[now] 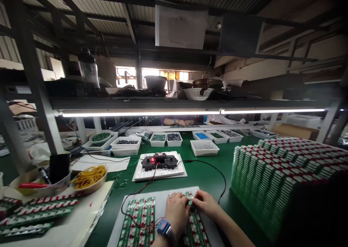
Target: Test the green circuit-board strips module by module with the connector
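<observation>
My left hand (178, 211), with a blue watch on its wrist, is bent over the upper part of the right-hand circuit board panel (196, 227). Its fingers are curled close together and hide most of what they touch. My right hand (206, 204) meets it from the right, thumb and fingers pinched at the panel's top edge. Whatever sits between the fingertips is too small to make out. A second circuit board panel (138, 221), green with red and white parts, lies to the left, a thin red-black wire crossing it. Both panels rest on a pale mat (119, 218).
A black device (160, 162) with red digits sits on a white tray beyond the panels; its cable (221, 174) curves right. Tall stacked boards (261, 178) stand at right. Parts bins (205, 152) line the back. A bowl of yellow rubber bands (91, 178) is left. A co-worker's hands (185, 122) show opposite.
</observation>
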`<state>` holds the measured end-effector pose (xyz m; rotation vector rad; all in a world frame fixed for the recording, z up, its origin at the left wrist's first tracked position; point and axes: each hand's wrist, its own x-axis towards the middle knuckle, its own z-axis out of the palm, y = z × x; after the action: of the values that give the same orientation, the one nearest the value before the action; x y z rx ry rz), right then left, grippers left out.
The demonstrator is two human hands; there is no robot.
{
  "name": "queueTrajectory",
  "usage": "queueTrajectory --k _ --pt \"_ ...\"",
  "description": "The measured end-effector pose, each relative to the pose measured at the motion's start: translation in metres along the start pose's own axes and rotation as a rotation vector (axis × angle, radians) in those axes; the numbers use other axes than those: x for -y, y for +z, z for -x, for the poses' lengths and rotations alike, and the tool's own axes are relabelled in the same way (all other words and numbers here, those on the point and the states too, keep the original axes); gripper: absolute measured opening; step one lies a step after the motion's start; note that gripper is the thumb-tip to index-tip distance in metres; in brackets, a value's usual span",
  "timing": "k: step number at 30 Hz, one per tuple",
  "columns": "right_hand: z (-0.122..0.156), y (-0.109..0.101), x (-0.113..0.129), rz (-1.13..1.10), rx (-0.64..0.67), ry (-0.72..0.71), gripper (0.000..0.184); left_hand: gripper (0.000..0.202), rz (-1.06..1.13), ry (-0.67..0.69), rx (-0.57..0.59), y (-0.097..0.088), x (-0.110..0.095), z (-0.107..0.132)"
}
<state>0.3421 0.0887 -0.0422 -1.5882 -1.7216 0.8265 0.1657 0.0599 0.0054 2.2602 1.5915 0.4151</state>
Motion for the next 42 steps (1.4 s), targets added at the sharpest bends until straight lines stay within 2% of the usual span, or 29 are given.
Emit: queueTrajectory --k 4,13,18,27,32,42 --pt "0.002 -0.004 0.003 -0.01 0.039 -0.022 0.015 0.027 -0.003 -0.004 0.01 -0.001 0.0 0.0" --pt "0.009 -0.006 0.014 0.006 0.009 -0.005 0.017 0.027 -0.022 0.0 0.029 -0.004 -0.002 0.002" --pt "0.009 -0.004 0.018 0.023 -0.017 0.054 0.014 0.027 -0.062 0.002 0.021 -0.006 -0.005 0.003" --pt "0.017 -0.01 0.027 -0.168 -0.042 0.056 0.007 0.023 -0.095 0.046 -0.044 -0.01 -0.006 0.006" --pt "0.022 -0.019 0.031 -0.277 0.063 0.068 0.011 0.025 -0.1 0.109 -0.018 -0.014 -0.005 0.01" --pt "0.028 -0.024 0.031 -0.266 0.198 0.117 0.005 0.024 -0.05 0.113 0.075 -0.013 -0.001 0.011"
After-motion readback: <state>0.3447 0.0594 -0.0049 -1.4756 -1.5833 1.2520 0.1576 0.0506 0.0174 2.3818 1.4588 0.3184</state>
